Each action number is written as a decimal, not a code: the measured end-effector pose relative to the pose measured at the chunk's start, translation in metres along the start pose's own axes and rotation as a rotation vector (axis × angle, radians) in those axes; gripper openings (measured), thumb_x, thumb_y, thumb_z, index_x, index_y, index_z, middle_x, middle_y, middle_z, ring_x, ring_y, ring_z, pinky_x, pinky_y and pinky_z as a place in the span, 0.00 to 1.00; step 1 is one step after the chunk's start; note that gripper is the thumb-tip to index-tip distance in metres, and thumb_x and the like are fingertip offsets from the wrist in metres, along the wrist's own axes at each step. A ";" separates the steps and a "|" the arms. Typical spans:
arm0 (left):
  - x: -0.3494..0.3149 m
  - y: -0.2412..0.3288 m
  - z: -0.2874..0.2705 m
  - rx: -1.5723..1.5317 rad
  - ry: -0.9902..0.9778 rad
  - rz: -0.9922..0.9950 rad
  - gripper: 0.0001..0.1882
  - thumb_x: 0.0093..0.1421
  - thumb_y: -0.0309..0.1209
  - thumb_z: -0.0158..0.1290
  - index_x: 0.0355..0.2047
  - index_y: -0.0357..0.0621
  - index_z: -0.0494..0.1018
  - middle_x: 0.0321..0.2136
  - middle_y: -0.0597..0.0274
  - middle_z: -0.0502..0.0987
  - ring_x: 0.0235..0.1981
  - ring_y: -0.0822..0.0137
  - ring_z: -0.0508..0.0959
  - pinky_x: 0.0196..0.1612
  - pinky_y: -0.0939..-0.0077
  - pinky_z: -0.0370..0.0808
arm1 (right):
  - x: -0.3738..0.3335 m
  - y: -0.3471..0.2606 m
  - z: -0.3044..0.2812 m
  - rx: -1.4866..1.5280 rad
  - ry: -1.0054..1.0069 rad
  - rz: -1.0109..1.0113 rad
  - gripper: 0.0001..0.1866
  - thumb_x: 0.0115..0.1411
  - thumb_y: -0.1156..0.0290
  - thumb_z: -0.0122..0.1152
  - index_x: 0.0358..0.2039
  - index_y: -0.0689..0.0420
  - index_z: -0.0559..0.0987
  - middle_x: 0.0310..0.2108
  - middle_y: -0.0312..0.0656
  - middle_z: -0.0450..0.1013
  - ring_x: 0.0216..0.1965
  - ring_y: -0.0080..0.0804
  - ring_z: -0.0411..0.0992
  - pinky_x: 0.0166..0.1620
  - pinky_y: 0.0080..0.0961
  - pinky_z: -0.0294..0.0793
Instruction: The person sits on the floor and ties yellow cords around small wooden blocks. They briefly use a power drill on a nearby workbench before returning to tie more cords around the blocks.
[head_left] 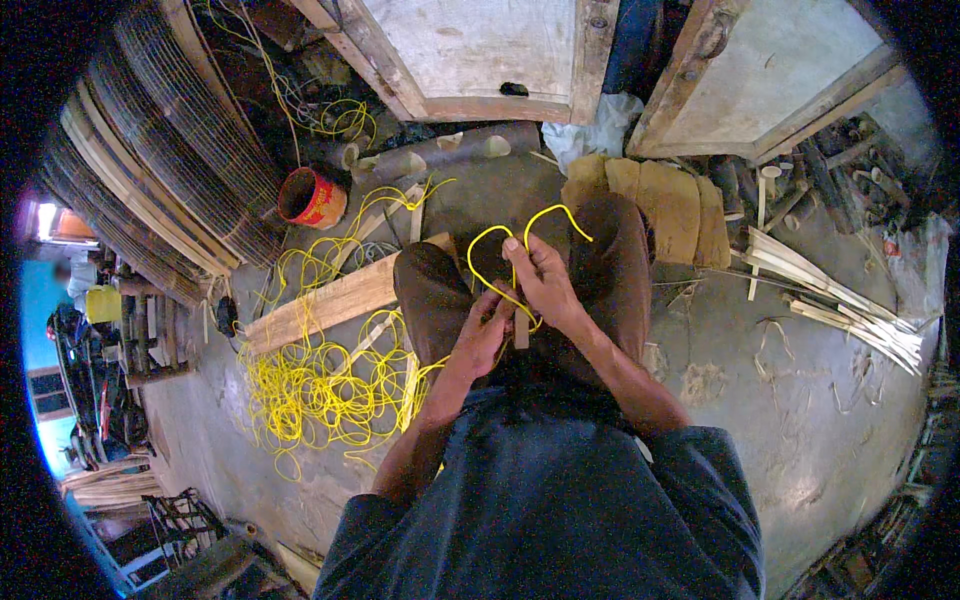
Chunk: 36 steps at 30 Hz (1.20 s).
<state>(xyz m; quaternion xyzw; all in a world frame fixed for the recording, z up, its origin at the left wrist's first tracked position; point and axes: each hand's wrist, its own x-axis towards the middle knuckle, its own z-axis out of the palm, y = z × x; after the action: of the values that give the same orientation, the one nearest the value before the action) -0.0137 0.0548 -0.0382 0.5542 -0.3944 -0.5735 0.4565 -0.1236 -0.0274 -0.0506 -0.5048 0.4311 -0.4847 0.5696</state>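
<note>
Above my lap, both hands work on a yellow cord (482, 238). My right hand (548, 288) pinches it between thumb and fingers, and a free end curves up and away to the right. My left hand (483, 328), just below and to the left, is closed on the lower part of the cord, where a loop bends round. A short flat piece of wood (521, 328) shows between the hands; whether a hand grips it I cannot tell. To the left, a tangled heap of the same yellow cord (310, 395) lies on the floor.
A wooden plank (335, 302) lies beside my left knee, with a red tin (312, 198) beyond it. Rolled slatted mats (165, 130) stand at the far left. Pale split strips (840, 290) lie at right, near folded brown cardboard (660, 205). Framed panels (480, 50) stand ahead.
</note>
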 end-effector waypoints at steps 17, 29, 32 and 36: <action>0.023 -0.012 -0.021 0.359 0.109 0.006 0.07 0.60 0.29 0.51 0.30 0.38 0.73 0.23 0.65 0.74 0.24 0.76 0.72 0.26 0.77 0.68 | -0.031 -0.047 -0.034 -0.546 -0.307 -0.116 0.10 0.61 0.66 0.54 0.36 0.60 0.77 0.29 0.52 0.75 0.27 0.47 0.74 0.32 0.33 0.74; 0.014 0.012 0.001 0.621 0.192 0.413 0.08 0.59 0.28 0.50 0.31 0.34 0.71 0.24 0.51 0.75 0.26 0.57 0.75 0.31 0.66 0.69 | -0.031 0.007 -0.032 -0.728 -0.112 -0.294 0.11 0.59 0.64 0.55 0.33 0.59 0.78 0.26 0.48 0.76 0.25 0.45 0.75 0.30 0.37 0.72; 0.017 0.000 -0.004 0.717 0.197 0.491 0.08 0.59 0.29 0.50 0.30 0.34 0.71 0.23 0.53 0.74 0.25 0.59 0.74 0.30 0.66 0.68 | -0.034 -0.012 -0.030 -0.785 -0.057 -0.207 0.11 0.60 0.66 0.54 0.35 0.62 0.78 0.25 0.53 0.74 0.29 0.46 0.75 0.32 0.33 0.72; 0.009 0.002 -0.007 0.677 0.201 0.356 0.08 0.59 0.28 0.50 0.30 0.33 0.71 0.20 0.51 0.73 0.20 0.58 0.73 0.25 0.66 0.68 | -0.034 -0.015 -0.035 -0.409 -0.057 0.057 0.12 0.60 0.64 0.55 0.33 0.61 0.78 0.24 0.52 0.74 0.26 0.47 0.74 0.29 0.39 0.73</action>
<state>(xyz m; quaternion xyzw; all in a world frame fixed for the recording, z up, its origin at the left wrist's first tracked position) -0.0063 0.0454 -0.0390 0.6498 -0.6044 -0.2657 0.3767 -0.1652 0.0004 -0.0399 -0.6111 0.5184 -0.3563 0.4804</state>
